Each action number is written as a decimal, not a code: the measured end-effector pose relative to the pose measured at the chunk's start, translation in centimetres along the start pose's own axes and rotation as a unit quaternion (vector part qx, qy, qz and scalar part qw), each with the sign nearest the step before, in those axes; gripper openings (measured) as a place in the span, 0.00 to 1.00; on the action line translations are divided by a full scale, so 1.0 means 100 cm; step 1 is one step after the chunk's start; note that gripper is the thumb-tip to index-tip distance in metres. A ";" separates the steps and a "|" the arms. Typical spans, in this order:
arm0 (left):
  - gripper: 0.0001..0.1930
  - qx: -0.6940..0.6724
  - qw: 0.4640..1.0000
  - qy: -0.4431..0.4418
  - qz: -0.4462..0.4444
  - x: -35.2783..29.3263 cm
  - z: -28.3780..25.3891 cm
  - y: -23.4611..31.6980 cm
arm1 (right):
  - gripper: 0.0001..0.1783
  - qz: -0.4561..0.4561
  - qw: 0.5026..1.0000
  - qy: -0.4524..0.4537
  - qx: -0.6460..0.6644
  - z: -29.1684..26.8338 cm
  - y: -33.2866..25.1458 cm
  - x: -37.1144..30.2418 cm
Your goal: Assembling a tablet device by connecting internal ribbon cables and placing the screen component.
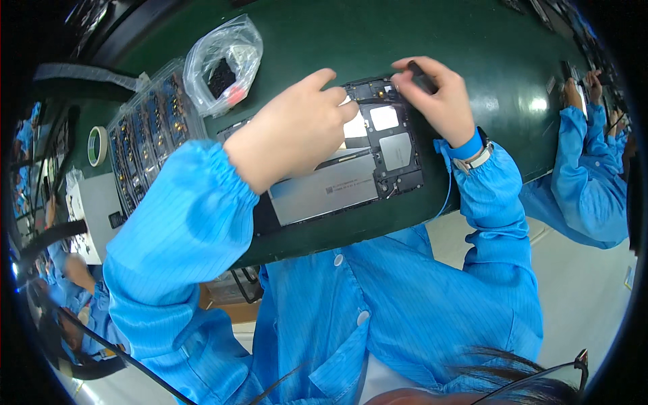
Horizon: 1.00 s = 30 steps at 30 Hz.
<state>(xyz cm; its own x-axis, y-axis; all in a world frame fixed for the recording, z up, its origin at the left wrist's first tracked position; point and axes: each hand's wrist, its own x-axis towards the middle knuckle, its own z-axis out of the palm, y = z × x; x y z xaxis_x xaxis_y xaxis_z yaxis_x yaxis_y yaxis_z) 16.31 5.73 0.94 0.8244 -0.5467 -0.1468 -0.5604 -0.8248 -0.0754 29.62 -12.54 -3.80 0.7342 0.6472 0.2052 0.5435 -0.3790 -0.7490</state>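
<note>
An opened tablet (324, 191) lies on the green table, its silver battery and black inner frame showing. My left hand (293, 128) is over the tablet's upper left part, its fingers curled together. Whatever its fingertips hold, if anything, is hidden. At the tablet's upper right corner my right hand (439, 98) is closed round a short black stick-like tool (422, 77). Its thumb and forefinger come close to the tablet's top edge. A blue wrist strap (467, 148) with a cord circles my right wrist, beside a watch (476, 158).
Left of the tablet stands a clear tray (145, 128) with several small circuit parts. A clear plastic bag (226, 64) holding black pieces lies against it. Farther left is a roll of tape (97, 146). Another person in blue sleeves (584, 165) works at the right.
</note>
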 end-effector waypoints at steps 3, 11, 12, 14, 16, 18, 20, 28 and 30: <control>0.10 0.126 0.992 0.012 -0.006 -0.012 -0.005 0.027 | 0.11 -0.027 0.998 0.037 0.038 -0.014 -0.015 0.003; 0.23 -0.710 0.695 0.093 -0.067 -0.083 0.007 0.140 | 0.16 -0.251 0.948 -0.161 -0.110 0.013 -0.043 0.016; 0.23 -0.708 0.697 0.097 -0.069 -0.082 0.021 0.147 | 0.18 -0.266 0.938 -0.170 -0.144 0.024 -0.046 0.016; 0.24 -0.951 0.145 0.145 -0.233 -0.078 0.047 0.161 | 0.19 -0.294 0.918 -0.181 -0.194 0.042 -0.052 0.018; 0.28 -0.960 0.075 0.172 -0.209 -0.079 0.055 0.165 | 0.20 -0.307 0.910 -0.184 -0.209 0.050 -0.054 0.018; 0.27 -0.950 0.028 0.242 -0.194 -0.078 0.055 0.168 | 0.21 -0.313 0.895 -0.182 -0.263 0.052 -0.059 0.014; 0.26 -0.946 0.040 0.258 -0.190 -0.074 0.056 0.174 | 0.23 -0.334 0.888 -0.154 -0.277 0.055 -0.061 0.004; 0.17 -0.902 0.180 0.313 -0.236 -0.078 0.057 0.195 | 0.13 -0.251 0.913 -0.233 -0.223 0.047 -0.086 -0.024; 0.15 -0.901 0.141 0.350 -0.212 -0.075 0.054 0.194 | 0.13 -0.266 0.932 -0.163 -0.183 0.040 -0.087 -0.020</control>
<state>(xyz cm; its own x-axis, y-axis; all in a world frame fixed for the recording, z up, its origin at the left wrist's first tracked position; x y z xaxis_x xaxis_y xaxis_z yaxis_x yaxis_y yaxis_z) -1.18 -5.39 -4.75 0.9126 0.2473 -0.3256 -0.0379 0.8441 0.5348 21.81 -7.86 -0.15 0.1914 0.9520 0.2387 0.9417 -0.1095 -0.3181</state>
